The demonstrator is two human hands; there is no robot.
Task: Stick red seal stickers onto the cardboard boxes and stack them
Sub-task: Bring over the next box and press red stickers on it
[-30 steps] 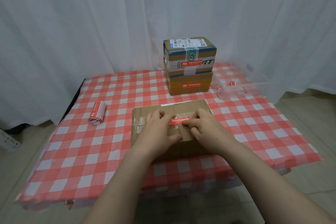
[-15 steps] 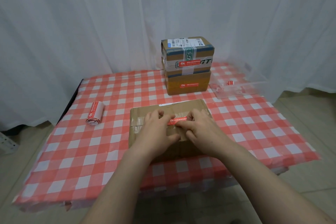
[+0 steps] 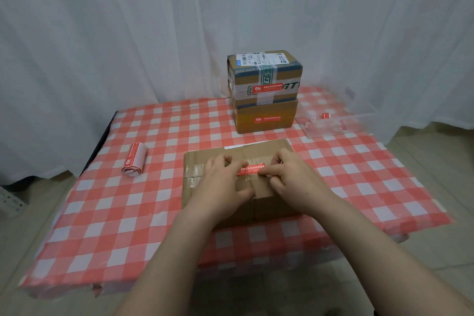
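Lying between the hands, the red seal sticker (image 3: 252,169) is pinched by right hand (image 3: 295,182), pressed by curled left hand (image 3: 220,183).

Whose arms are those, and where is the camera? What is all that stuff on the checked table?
There is no robot here. Those are a person's own arms. The camera sits on their head and looks down, so you see what they see. There is only this one view.

On the checked tablecloth lies a cardboard box. A red sticker lies across its top. The right hand pinches one end of it, and the left hand touches the other end with its fingertips.

Behind, a taped box sits on a plain box. Both already have red stickers. To the left lies a roll of stickers, and to the right stands a clear tray.
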